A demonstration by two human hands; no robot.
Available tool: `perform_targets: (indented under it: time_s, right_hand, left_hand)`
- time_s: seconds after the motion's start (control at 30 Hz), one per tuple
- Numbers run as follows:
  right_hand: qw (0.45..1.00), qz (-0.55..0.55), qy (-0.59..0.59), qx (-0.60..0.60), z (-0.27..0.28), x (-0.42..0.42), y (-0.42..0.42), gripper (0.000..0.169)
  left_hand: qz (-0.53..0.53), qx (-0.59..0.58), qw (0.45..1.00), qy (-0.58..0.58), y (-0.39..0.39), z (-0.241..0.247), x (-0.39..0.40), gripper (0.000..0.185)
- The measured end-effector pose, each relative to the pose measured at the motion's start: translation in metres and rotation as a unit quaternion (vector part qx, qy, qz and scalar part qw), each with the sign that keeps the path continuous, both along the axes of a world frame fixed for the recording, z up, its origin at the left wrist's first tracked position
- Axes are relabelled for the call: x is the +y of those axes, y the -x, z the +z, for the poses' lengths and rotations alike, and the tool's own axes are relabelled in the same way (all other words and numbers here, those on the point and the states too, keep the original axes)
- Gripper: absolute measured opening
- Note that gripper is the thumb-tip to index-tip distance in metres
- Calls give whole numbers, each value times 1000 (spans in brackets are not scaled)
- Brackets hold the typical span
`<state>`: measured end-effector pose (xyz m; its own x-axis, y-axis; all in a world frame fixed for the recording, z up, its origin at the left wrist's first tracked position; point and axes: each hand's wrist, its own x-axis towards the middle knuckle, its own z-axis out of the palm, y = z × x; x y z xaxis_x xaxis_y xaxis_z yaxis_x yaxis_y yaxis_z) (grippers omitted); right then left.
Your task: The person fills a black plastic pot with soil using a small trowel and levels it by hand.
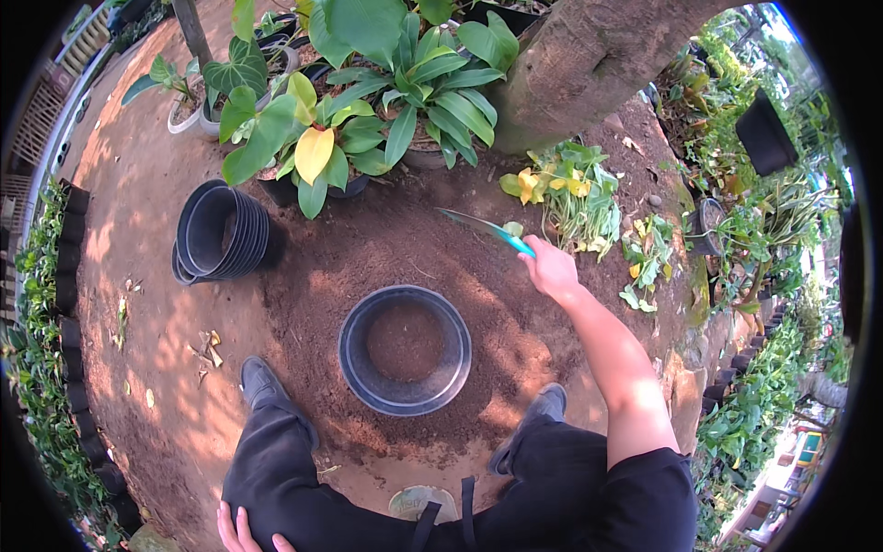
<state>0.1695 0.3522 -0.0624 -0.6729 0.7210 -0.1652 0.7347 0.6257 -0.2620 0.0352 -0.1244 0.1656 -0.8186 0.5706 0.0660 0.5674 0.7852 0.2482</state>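
Note:
My right hand [552, 268] grips the turquoise handle of what looks like a garden trowel [483, 226]. Its pointed metal blade extends left, just over the loose brown soil [400, 241]. Between my feet stands a round black plastic pot [352, 372], with soil visible at its bottom. At the lower left edge, my left hand [245, 530] rests on my trouser leg, fingers spread and holding nothing; part of it is cut off by the frame.
Nested black pots [227, 234] lean at the left. Potted leafy plants [434, 103] stand ahead, beside a thick tree trunk [579, 62]. Uprooted leafy cuttings [579, 196] lie on the ground to the right. Dry leaf scraps [207, 350] are near my left shoe [265, 383].

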Motion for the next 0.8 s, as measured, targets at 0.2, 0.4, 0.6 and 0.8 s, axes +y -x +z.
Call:
perform_targets:
  time_s: [0.2, 0.4, 0.6, 0.8]
  right_hand:
    - [999, -5, -32, -33, -52, 38, 62, 19]
    - [997, 8, -53, -59, -83, 60, 109, 18]
    - [995, 20, -48, -80, -103, 71, 127, 19]
    - [996, 65, 40, -55, -112, 76, 104, 24]
  left_hand:
    - [-23, 7, 1000, 11, 11, -9, 12, 45]
    - [-46, -2, 999, 27, 15, -21, -6, 45]
    - [1, -51, 999, -14, 11, -29, -6, 48]
    - [-17, -66, 998, 10, 14, -27, -7, 49]
